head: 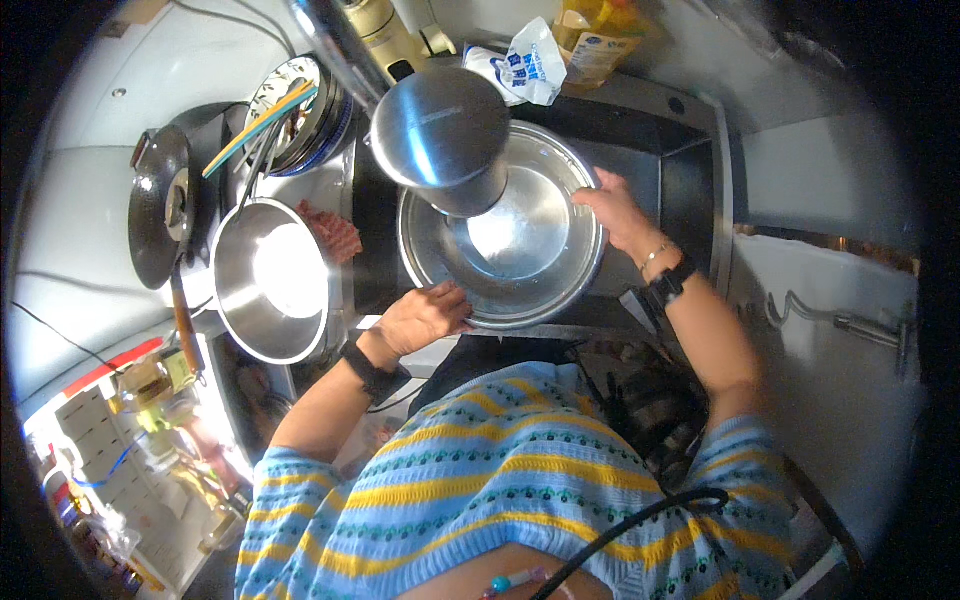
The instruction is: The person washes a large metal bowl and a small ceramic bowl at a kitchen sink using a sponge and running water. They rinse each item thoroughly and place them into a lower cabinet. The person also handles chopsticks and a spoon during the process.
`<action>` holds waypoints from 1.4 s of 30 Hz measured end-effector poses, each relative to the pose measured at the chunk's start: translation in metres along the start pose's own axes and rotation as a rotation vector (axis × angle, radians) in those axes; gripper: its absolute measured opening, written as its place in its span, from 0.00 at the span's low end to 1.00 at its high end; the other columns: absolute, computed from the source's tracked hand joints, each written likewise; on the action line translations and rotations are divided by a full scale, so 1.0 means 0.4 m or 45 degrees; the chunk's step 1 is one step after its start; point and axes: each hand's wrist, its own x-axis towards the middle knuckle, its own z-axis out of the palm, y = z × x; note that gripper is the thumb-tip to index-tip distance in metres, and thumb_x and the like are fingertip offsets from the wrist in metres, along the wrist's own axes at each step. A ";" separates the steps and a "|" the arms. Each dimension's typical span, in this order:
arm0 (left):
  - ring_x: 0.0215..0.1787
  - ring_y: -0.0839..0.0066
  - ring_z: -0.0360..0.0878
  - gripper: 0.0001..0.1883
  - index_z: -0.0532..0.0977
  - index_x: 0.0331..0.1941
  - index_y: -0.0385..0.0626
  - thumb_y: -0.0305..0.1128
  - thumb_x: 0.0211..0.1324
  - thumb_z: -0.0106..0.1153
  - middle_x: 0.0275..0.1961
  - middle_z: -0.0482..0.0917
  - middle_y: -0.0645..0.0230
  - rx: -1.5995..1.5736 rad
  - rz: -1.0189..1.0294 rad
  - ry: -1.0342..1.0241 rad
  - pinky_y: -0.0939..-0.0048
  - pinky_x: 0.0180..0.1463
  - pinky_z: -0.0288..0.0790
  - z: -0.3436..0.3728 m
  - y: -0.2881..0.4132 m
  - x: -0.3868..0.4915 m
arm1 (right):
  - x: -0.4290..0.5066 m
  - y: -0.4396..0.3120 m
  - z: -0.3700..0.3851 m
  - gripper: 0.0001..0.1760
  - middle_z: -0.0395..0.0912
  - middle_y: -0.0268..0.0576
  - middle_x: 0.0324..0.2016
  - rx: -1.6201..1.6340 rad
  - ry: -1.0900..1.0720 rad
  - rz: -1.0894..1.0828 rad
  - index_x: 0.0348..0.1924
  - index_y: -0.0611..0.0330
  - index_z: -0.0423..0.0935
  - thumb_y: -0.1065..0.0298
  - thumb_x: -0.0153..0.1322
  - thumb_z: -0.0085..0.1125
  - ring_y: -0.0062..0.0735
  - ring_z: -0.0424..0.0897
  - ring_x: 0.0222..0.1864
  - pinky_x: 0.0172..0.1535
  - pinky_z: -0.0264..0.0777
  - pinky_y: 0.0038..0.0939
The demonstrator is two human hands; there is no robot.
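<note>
A large stainless steel bowl [420,255] sits over a dark sink [626,180], tilted or level I cannot tell. My left hand [429,316] grips its near left rim, fingers curled over the edge. At the right rim, my right hand [616,206] has its thumb on top and its fingers around the outside. A cylindrical metal faucet head or similar fixture [442,135] hangs over the bowl and hides its far left part. Clear liquid seems to lie in the bowl.
To the left stands a second steel bowl [240,300] beside a reddish cloth [334,231]. Behind it are stacked plates [262,105] with chopsticks [259,127] on top. A wok [157,217] leans at the far left. Plastic packages [536,64] lie behind the sink.
</note>
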 end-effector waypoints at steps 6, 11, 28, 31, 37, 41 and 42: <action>0.46 0.64 0.78 0.16 0.78 0.44 0.43 0.37 0.54 0.64 0.41 0.77 0.66 -0.168 0.008 0.116 0.63 0.53 0.77 0.015 0.026 0.005 | -0.186 -0.089 0.024 0.15 0.84 0.41 0.39 0.011 0.174 -0.158 0.49 0.67 0.78 0.78 0.69 0.57 0.25 0.82 0.38 0.42 0.78 0.27; 0.76 0.62 0.61 0.34 0.70 0.65 0.42 0.55 0.63 0.55 0.68 0.71 0.56 0.059 -0.154 -0.114 0.47 0.81 0.42 0.048 0.047 0.054 | -0.297 -0.148 0.047 0.12 0.83 0.34 0.37 -0.195 0.348 -0.381 0.46 0.66 0.81 0.78 0.69 0.58 0.18 0.78 0.35 0.40 0.74 0.24; 0.82 0.50 0.43 0.69 0.50 0.73 0.29 0.82 0.45 0.52 0.78 0.49 0.39 -0.812 0.044 -0.447 0.42 0.81 0.37 0.024 0.070 0.382 | -0.396 -0.180 0.130 0.06 0.80 0.28 0.32 -0.114 0.908 -0.706 0.38 0.65 0.81 0.80 0.68 0.62 0.13 0.72 0.33 0.39 0.67 0.21; 0.82 0.50 0.41 0.68 0.48 0.74 0.28 0.82 0.48 0.50 0.78 0.47 0.38 -0.994 0.172 -0.341 0.49 0.81 0.39 0.020 0.078 0.390 | -0.399 -0.179 0.151 0.07 0.81 0.31 0.35 -0.011 0.896 -0.708 0.39 0.65 0.82 0.80 0.68 0.62 0.16 0.75 0.35 0.43 0.69 0.21; 0.83 0.53 0.39 0.60 0.48 0.74 0.28 0.80 0.60 0.27 0.79 0.46 0.41 -1.264 0.013 -0.254 0.56 0.82 0.38 0.012 0.104 0.393 | -0.397 -0.176 0.177 0.09 0.83 0.33 0.38 0.154 0.816 -0.659 0.42 0.66 0.82 0.80 0.68 0.62 0.20 0.78 0.39 0.46 0.71 0.24; 0.82 0.54 0.42 0.60 0.50 0.74 0.28 0.80 0.60 0.18 0.79 0.51 0.44 -1.076 -0.238 -0.501 0.52 0.82 0.39 -0.015 0.092 0.377 | -0.389 -0.173 0.182 0.09 0.83 0.33 0.37 0.156 0.824 -0.649 0.42 0.65 0.82 0.81 0.68 0.62 0.19 0.78 0.38 0.46 0.71 0.23; 0.82 0.53 0.43 0.60 0.50 0.73 0.28 0.80 0.60 0.18 0.78 0.51 0.44 -0.995 -0.293 -0.566 0.51 0.82 0.39 -0.019 0.085 0.373 | -0.388 -0.172 0.183 0.09 0.83 0.33 0.37 0.159 0.825 -0.640 0.42 0.65 0.81 0.81 0.68 0.62 0.19 0.78 0.38 0.46 0.71 0.23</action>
